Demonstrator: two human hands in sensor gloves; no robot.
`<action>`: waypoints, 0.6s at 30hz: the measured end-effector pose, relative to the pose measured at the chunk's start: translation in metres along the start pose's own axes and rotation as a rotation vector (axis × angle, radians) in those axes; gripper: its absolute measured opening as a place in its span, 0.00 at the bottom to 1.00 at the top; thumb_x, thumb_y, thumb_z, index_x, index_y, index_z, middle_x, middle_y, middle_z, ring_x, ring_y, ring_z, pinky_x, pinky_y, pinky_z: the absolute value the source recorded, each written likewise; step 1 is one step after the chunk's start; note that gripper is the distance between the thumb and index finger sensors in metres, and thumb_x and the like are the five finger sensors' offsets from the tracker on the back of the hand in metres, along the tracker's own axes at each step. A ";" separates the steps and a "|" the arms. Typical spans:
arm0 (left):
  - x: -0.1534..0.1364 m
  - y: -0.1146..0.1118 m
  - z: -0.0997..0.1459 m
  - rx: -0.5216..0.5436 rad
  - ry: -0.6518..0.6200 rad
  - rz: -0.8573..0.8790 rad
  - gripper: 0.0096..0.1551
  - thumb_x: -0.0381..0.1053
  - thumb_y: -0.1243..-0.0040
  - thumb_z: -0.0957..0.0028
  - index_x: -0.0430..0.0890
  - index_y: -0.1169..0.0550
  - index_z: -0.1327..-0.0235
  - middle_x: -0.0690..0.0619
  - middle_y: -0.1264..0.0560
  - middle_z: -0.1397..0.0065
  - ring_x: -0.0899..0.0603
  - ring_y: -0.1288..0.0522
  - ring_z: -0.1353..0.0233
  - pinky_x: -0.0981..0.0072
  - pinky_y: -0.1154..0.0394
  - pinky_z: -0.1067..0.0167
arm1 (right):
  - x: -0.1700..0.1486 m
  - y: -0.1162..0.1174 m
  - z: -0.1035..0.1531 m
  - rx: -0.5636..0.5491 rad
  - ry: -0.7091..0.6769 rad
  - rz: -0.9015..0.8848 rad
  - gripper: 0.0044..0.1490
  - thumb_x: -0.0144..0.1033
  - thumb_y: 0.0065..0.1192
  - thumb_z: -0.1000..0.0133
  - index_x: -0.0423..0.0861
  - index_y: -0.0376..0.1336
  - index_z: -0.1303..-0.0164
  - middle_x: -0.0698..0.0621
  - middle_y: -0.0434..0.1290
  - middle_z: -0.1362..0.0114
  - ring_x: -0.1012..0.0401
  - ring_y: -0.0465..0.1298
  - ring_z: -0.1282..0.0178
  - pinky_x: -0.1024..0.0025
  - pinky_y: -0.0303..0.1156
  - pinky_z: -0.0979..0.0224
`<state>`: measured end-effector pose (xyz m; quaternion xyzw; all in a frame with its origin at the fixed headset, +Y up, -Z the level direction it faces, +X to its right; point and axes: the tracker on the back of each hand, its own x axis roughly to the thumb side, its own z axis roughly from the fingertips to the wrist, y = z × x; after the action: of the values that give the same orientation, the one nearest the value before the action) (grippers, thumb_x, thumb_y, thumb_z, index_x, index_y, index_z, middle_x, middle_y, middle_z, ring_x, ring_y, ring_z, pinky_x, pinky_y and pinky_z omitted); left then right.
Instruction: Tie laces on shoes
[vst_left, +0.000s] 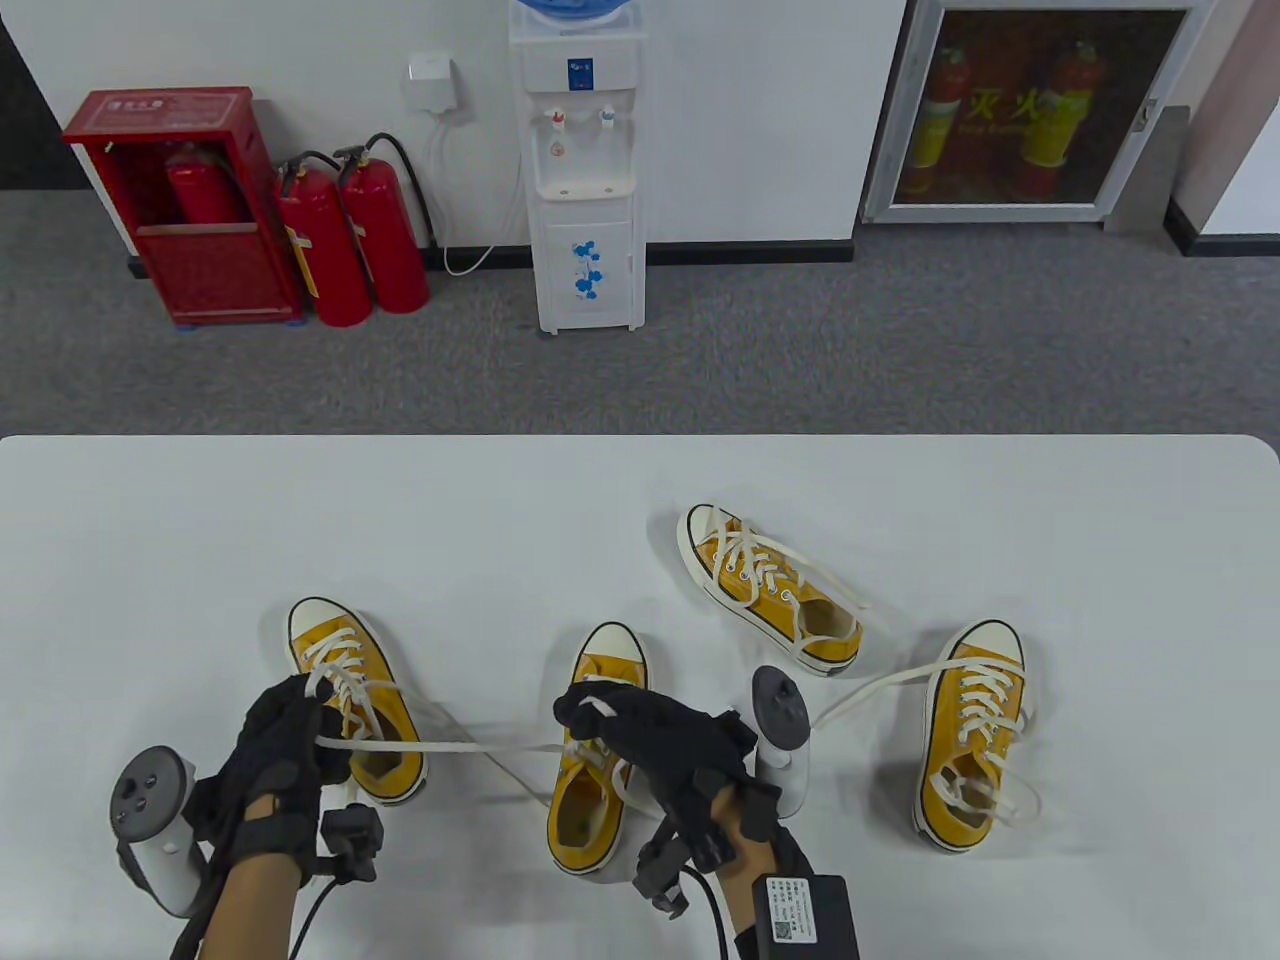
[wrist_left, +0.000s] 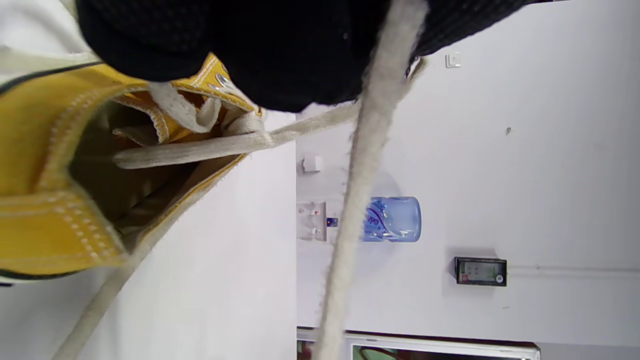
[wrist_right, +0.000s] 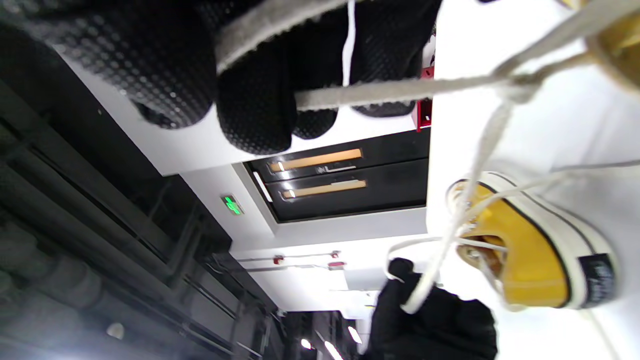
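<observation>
Looking down at the table (vst_left: 200, 520), you are working among four yellow shoes: your left hand (vst_left: 285, 745) is curled over the near-left shoe (vst_left: 352, 695), pinching a white lace (vst_left: 450, 745) that is stretching rightward to your right hand (vst_left: 650, 735), which is gripping its other stretch above the near-middle shoe (vst_left: 595, 760). A third shoe (vst_left: 770, 585) is lying farther right, tilted, and a fourth shoe (vst_left: 972, 735) is sitting near the right, both with loose laces. Turning to the left wrist view, your gloved fingers (wrist_left: 280, 50) are closing on the lace (wrist_left: 360, 165) beside the shoe's open collar (wrist_left: 60, 200). Moving to the right wrist view, your fingers (wrist_right: 255, 100) are clamping the lace (wrist_right: 380, 90), which is running to a crossing (wrist_right: 520, 87).
</observation>
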<state>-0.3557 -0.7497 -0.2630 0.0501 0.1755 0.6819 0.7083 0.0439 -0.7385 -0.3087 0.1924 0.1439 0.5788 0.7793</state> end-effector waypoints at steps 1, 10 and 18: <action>0.000 0.000 0.000 0.002 0.002 -0.001 0.24 0.56 0.45 0.44 0.53 0.27 0.36 0.56 0.18 0.51 0.50 0.17 0.62 0.49 0.20 0.52 | -0.001 -0.002 0.001 -0.011 -0.006 -0.014 0.29 0.50 0.69 0.48 0.45 0.75 0.43 0.50 0.71 0.24 0.47 0.76 0.26 0.27 0.50 0.23; -0.006 0.005 -0.004 0.021 0.033 0.004 0.24 0.55 0.46 0.44 0.53 0.27 0.35 0.56 0.18 0.50 0.49 0.17 0.62 0.48 0.20 0.52 | -0.012 -0.029 0.008 -0.148 0.057 0.102 0.27 0.41 0.69 0.48 0.41 0.72 0.42 0.48 0.68 0.26 0.58 0.78 0.43 0.39 0.62 0.28; -0.009 0.012 -0.008 0.058 0.051 0.002 0.24 0.55 0.46 0.44 0.53 0.27 0.35 0.55 0.18 0.49 0.50 0.17 0.63 0.49 0.19 0.53 | -0.019 -0.046 0.014 -0.194 0.140 0.246 0.28 0.34 0.66 0.48 0.39 0.70 0.38 0.46 0.63 0.25 0.60 0.77 0.48 0.42 0.64 0.31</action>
<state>-0.3692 -0.7594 -0.2647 0.0533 0.2129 0.6784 0.7012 0.0834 -0.7701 -0.3180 0.0917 0.1165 0.6930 0.7055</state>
